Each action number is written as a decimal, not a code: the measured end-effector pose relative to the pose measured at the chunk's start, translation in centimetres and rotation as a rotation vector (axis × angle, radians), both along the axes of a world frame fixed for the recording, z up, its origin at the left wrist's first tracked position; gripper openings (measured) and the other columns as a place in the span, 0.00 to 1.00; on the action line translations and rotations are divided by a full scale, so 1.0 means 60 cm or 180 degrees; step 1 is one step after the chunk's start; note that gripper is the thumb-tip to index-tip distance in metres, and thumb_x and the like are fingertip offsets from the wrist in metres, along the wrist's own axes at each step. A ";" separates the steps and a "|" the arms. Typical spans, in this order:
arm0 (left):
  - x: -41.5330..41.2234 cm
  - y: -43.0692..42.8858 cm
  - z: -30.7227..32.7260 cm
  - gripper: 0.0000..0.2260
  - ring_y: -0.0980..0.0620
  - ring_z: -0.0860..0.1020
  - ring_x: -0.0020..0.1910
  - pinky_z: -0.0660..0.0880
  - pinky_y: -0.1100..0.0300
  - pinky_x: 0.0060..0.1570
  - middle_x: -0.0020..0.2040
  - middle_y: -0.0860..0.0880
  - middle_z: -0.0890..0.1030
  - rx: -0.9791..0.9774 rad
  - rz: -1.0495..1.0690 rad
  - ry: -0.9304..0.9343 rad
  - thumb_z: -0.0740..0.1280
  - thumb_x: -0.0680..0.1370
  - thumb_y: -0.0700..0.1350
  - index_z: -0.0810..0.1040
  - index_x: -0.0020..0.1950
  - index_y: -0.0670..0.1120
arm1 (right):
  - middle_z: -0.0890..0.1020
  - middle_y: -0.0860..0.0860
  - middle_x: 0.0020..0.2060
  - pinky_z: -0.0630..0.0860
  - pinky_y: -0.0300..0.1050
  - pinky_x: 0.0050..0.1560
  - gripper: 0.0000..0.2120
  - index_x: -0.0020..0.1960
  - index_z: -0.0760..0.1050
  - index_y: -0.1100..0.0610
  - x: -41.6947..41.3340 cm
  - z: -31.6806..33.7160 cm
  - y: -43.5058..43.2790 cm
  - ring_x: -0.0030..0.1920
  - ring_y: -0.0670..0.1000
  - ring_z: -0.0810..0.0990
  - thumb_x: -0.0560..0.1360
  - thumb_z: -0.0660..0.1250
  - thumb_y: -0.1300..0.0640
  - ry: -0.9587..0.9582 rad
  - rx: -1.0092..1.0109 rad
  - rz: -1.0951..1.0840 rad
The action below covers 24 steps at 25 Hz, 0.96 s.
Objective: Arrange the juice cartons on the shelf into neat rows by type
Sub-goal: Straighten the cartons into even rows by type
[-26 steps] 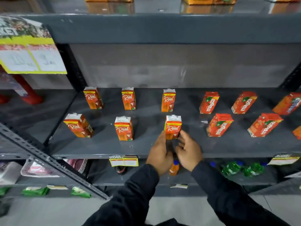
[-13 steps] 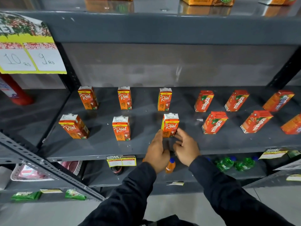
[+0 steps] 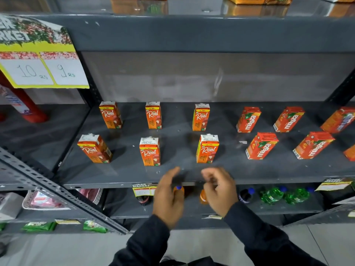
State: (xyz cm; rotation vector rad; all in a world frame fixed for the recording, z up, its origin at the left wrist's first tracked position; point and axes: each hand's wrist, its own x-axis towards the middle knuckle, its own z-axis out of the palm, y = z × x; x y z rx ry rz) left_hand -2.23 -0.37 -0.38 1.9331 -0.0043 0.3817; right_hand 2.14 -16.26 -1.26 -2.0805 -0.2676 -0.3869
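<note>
Several orange Real cartons stand upright in two rows on the left half of the grey shelf (image 3: pixel 124 175); the front right one (image 3: pixel 207 148) stands alone just beyond my hands. Red Maaza cartons stand in two rows on the right, such as the front one (image 3: pixel 261 145) and the one behind it (image 3: pixel 248 120). My left hand (image 3: pixel 169 196) and my right hand (image 3: pixel 221 191) hover in front of the shelf's front edge, below that Real carton, fingers loosely apart and holding nothing. Both hands are motion-blurred.
A yellow price sign (image 3: pixel 40 60) hangs at the upper left. The shelf below holds orange bottles (image 3: pixel 203 196) and green bottles (image 3: pixel 272 194) behind my hands. A slanted perforated metal bar (image 3: pixel 63 196) crosses the lower left. More cartons sit on the top shelf (image 3: pixel 257 0).
Both hands have let go of the front right Real carton and drawn back toward me, below the shelf edge. The carton stays upright in its row.
</note>
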 end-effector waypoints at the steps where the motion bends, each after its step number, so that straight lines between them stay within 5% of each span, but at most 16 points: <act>1: -0.018 0.029 -0.008 0.25 0.56 0.74 0.60 0.74 0.51 0.60 0.60 0.56 0.76 -0.0031 0.0279 -0.0144 0.60 0.67 0.32 0.71 0.64 0.45 | 0.79 0.49 0.45 0.75 0.37 0.48 0.20 0.51 0.78 0.52 -0.009 -0.001 0.015 0.45 0.42 0.78 0.65 0.62 0.69 0.0018 -0.0171 0.0334; 4: -0.022 0.109 -0.012 0.26 0.41 0.74 0.61 0.71 0.45 0.61 0.64 0.47 0.74 0.0067 0.1273 0.0125 0.61 0.68 0.32 0.68 0.66 0.41 | 0.79 0.49 0.57 0.68 0.27 0.58 0.22 0.62 0.75 0.50 -0.005 0.009 0.075 0.56 0.43 0.76 0.70 0.60 0.63 0.0440 -0.0587 0.0972; 8: 0.022 0.143 0.015 0.29 0.39 0.68 0.67 0.62 0.50 0.69 0.67 0.39 0.72 0.0445 0.0679 0.0806 0.60 0.68 0.28 0.66 0.69 0.40 | 0.69 0.51 0.71 0.64 0.39 0.67 0.31 0.74 0.57 0.51 0.033 0.030 0.155 0.69 0.51 0.69 0.73 0.60 0.62 0.1324 -0.0590 0.1152; 10: 0.038 0.143 0.019 0.31 0.35 0.65 0.68 0.59 0.41 0.70 0.66 0.37 0.72 0.0794 0.0391 0.1020 0.60 0.67 0.29 0.64 0.70 0.41 | 0.72 0.52 0.69 0.67 0.42 0.66 0.31 0.73 0.59 0.50 0.048 0.033 0.175 0.68 0.54 0.71 0.72 0.60 0.63 0.1385 -0.0564 0.1108; 14: 0.049 0.141 0.009 0.32 0.34 0.64 0.67 0.58 0.39 0.69 0.61 0.39 0.74 0.1223 0.0235 0.1029 0.59 0.65 0.31 0.65 0.69 0.44 | 0.75 0.49 0.67 0.69 0.41 0.61 0.31 0.71 0.61 0.45 0.056 0.029 0.182 0.65 0.53 0.74 0.71 0.61 0.62 0.1528 -0.0549 0.1075; 21: 0.056 0.145 0.002 0.32 0.35 0.63 0.69 0.55 0.40 0.71 0.63 0.41 0.74 0.1220 0.0160 0.0843 0.59 0.65 0.32 0.64 0.70 0.47 | 0.75 0.48 0.66 0.67 0.37 0.58 0.31 0.71 0.61 0.46 0.055 0.031 0.182 0.65 0.52 0.73 0.71 0.60 0.64 0.1516 -0.0436 0.1047; 24: 0.053 0.146 0.006 0.30 0.43 0.69 0.58 0.62 0.38 0.66 0.56 0.46 0.75 0.0965 0.0247 0.0727 0.58 0.63 0.35 0.67 0.65 0.47 | 0.72 0.49 0.69 0.66 0.37 0.60 0.33 0.73 0.58 0.47 0.049 0.036 0.181 0.67 0.51 0.71 0.71 0.60 0.65 0.1575 -0.0259 0.0953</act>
